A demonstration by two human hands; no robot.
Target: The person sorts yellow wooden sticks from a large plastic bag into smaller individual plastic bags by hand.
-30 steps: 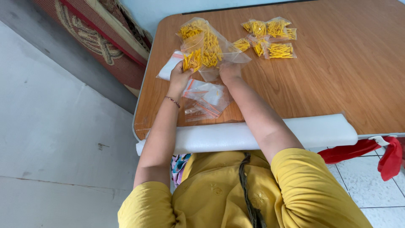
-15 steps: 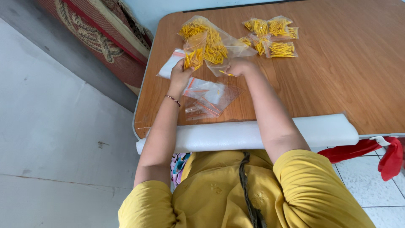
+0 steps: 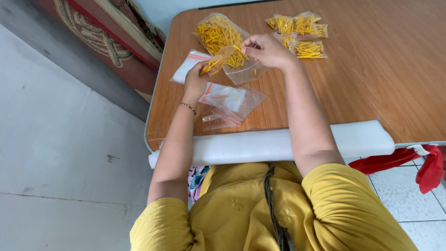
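Our left hand (image 3: 195,81) grips a small bag (image 3: 218,58) of yellow sticks above the table (image 3: 371,69); our right hand (image 3: 265,49) pinches its top edge; light, limp, slippery plastic, best held at the rim

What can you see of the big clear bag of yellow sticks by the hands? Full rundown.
The big clear bag is thin, see-through plastic, crinkled, lying tilted on the wooden table. It is packed with many short yellow sticks, heaped loosely. Its near end lies under the right hand, which pinches some sticks there. The left hand holds a smaller bag partly filled with the same sticks, overlapping its near edge.
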